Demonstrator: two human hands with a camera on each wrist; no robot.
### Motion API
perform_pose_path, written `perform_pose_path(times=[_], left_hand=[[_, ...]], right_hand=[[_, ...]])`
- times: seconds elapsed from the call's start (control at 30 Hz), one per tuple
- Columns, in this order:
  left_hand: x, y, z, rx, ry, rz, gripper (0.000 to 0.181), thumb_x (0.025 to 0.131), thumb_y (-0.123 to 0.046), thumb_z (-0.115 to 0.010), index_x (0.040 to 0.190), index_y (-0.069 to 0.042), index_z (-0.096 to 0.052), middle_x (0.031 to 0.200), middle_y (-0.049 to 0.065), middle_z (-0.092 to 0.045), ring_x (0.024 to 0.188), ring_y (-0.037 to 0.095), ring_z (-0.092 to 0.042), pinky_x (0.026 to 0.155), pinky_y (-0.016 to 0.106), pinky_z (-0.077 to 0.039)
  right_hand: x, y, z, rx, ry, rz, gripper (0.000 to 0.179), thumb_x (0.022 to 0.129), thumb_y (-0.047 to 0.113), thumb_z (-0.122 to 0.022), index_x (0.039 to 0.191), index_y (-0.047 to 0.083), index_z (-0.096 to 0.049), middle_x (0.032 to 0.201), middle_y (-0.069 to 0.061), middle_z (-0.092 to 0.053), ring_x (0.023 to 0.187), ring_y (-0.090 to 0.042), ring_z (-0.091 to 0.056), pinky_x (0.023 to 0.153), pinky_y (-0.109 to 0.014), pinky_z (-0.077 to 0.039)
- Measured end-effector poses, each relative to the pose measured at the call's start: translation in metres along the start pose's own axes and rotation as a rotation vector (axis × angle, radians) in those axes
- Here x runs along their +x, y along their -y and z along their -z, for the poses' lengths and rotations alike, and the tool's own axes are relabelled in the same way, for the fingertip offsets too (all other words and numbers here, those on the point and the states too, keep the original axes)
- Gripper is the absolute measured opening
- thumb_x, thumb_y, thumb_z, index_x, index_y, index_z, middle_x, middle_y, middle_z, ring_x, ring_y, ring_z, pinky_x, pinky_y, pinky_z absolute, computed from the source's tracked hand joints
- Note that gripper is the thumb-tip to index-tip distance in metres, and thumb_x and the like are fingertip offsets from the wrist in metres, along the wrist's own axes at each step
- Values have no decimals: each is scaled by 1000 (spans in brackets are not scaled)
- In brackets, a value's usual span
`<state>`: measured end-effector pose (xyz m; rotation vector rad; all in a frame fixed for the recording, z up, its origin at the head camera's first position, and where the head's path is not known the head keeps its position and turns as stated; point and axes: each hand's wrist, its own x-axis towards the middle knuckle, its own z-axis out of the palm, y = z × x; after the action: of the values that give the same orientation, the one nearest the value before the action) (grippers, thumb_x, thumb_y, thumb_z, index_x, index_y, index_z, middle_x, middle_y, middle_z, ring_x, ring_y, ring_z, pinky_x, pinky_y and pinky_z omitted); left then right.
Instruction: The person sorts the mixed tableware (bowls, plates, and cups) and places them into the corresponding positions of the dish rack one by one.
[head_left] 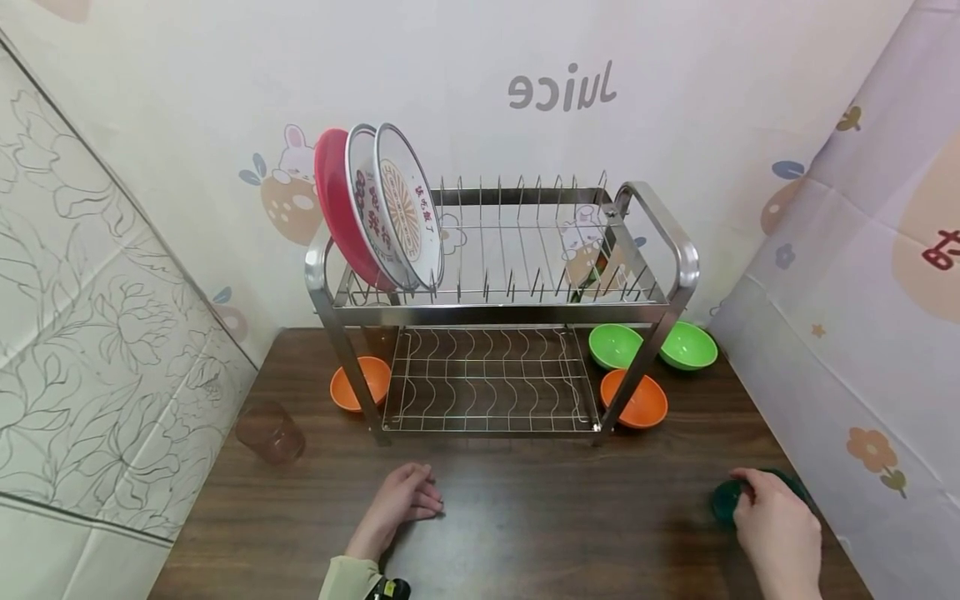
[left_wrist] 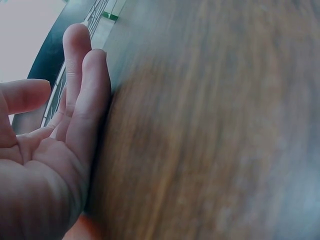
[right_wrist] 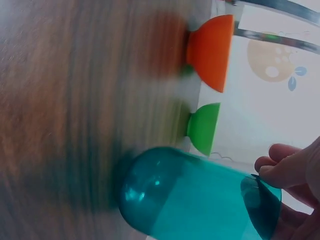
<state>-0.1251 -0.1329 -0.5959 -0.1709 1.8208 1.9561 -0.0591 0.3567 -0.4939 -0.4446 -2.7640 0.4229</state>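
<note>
My right hand [head_left: 780,525] is at the right side of the table, partly covering a teal see-through cup [head_left: 724,502] in the head view. In the right wrist view, thumb and fingers pinch the rim of this cup [right_wrist: 200,200], whose base is at the tabletop. My left hand [head_left: 401,504] rests on its side on the table in front of the rack, fingers relaxed and holding nothing. The left wrist view shows its palm and loosely extended fingers [left_wrist: 90,100] against the wood.
A two-tier metal dish rack [head_left: 502,315] stands at the back, with a red plate [head_left: 337,200] and two white patterned dishes [head_left: 408,208] at its upper left. Orange bowls [head_left: 645,404] and green bowls [head_left: 688,346] stand around its base. A brownish see-through cup [head_left: 270,433] is at left.
</note>
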Motion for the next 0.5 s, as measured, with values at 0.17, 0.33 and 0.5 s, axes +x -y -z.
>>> perform_pose_path(times=[0.17,0.33,0.5], left_hand=[[0,-1,0,-5,-1,-1,42,106,-31,-46,114,9,-53,83,12,-66,73,22,-70,67,36,-59],[0,-1,-1,-15,3,-10,41,105,-30,-47,112,10,-53,82,11,-66,72,22,-69,67,35,-59],[-4,0,-8,3,-5,-35,41,105,-31,-48,110,10,-54,80,9,-65,69,20,-67,65,33,-57]], right_hand=[[-1,8,-1,76,-90,-6,15,87,-7,-60,95,-1,-71,98,-26,-69,87,-46,-65,73,-63,-45],[-6,21,-7,166,-106,-12,12,87,-5,-67,91,4,-75,86,-17,-72,71,-30,-65,58,-38,-50],[-13,36,-17,267,-41,6,12,88,0,-72,91,11,-76,85,-8,-74,67,-10,-62,53,-18,-44]])
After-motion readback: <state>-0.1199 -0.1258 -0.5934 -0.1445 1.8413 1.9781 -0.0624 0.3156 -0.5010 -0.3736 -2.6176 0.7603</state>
